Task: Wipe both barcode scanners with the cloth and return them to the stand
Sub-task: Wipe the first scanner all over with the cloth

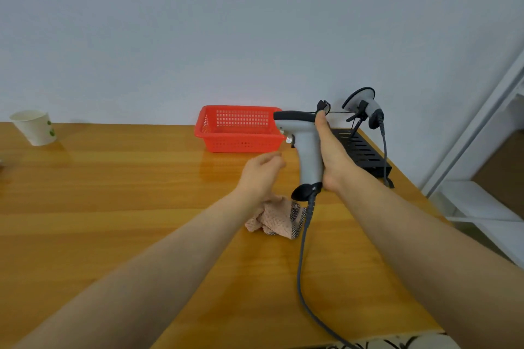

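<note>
My right hand (330,160) grips the handle of a grey and black barcode scanner (304,147), held upright above the table with its head pointing left; its grey cable (301,258) trails down toward me. My left hand (262,173) hovers just left of the scanner with fingers loosely curled, holding nothing. Below it a crumpled pinkish cloth (276,219) lies on the wooden table (113,207). A second grey scanner (365,106) hangs on the black stand (360,150) at the back right.
A red plastic basket (238,129) sits at the back by the wall. A white paper cup (34,127) stands at the far left. The table's right edge runs close to the stand, with white shelving (482,201) beyond it.
</note>
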The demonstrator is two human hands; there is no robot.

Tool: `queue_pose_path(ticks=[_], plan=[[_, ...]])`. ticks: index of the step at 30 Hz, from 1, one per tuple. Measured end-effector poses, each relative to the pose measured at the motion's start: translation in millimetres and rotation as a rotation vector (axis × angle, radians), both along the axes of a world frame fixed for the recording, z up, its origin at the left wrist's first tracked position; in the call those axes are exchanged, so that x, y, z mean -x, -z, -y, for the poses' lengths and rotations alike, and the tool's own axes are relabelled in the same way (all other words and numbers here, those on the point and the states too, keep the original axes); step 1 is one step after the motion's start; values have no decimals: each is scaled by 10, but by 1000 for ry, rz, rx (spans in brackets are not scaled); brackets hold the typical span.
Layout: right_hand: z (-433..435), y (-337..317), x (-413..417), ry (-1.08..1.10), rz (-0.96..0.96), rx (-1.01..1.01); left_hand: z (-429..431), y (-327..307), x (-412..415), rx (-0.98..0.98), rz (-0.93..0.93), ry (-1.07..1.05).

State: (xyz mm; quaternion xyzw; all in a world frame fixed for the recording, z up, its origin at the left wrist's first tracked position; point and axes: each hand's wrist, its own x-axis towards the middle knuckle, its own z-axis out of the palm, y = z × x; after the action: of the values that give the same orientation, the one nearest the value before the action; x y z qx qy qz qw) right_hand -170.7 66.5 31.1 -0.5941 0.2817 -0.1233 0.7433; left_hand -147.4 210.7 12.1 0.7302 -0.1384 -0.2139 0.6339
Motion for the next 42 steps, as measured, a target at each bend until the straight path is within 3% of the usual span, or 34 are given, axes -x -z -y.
queue_pose_path(ticks=[2, 4, 9, 12, 14, 17, 19, 21, 23, 25, 29, 33, 37, 42], plan=[[-180, 37, -30, -39, 1, 14, 20, -87, -13, 271, -329, 58], [-295, 103, -99, -34, -2, 113, 18, -70, -15, 403, -454, 53], [-387, 156, -146, -211, -88, 233, -98, 76, -90, 571, -535, -107], [-287, 262, -79, -273, -195, 562, -238, 149, -142, 593, -577, -188], [-261, 394, -27, -472, -241, 773, -324, 160, -162, 601, -601, -193], [-375, 596, 38, -822, -333, 815, -402, 172, -181, 615, -637, -171], [-385, 731, 27, -829, -343, 954, -432, 182, -186, 622, -654, -161], [-316, 748, -1, -684, -315, 1092, -455, 197, -190, 625, -657, -148], [-216, 681, -10, -485, -238, 969, -465, 226, -208, 620, -646, -144], [-140, 496, 8, -301, -103, 652, -451, 244, -228, 618, -631, -149], [-232, 63, 84, -259, 184, 239, -337, 255, -225, 613, -626, -171], [-515, 39, 124, -286, 186, 344, -191, 266, -162, 593, -568, -157], [-655, 157, 54, -120, 107, 501, -136, 288, -106, 591, -497, -147], [-643, 195, -19, -37, 84, 257, -160, 296, -88, 602, -441, -132]])
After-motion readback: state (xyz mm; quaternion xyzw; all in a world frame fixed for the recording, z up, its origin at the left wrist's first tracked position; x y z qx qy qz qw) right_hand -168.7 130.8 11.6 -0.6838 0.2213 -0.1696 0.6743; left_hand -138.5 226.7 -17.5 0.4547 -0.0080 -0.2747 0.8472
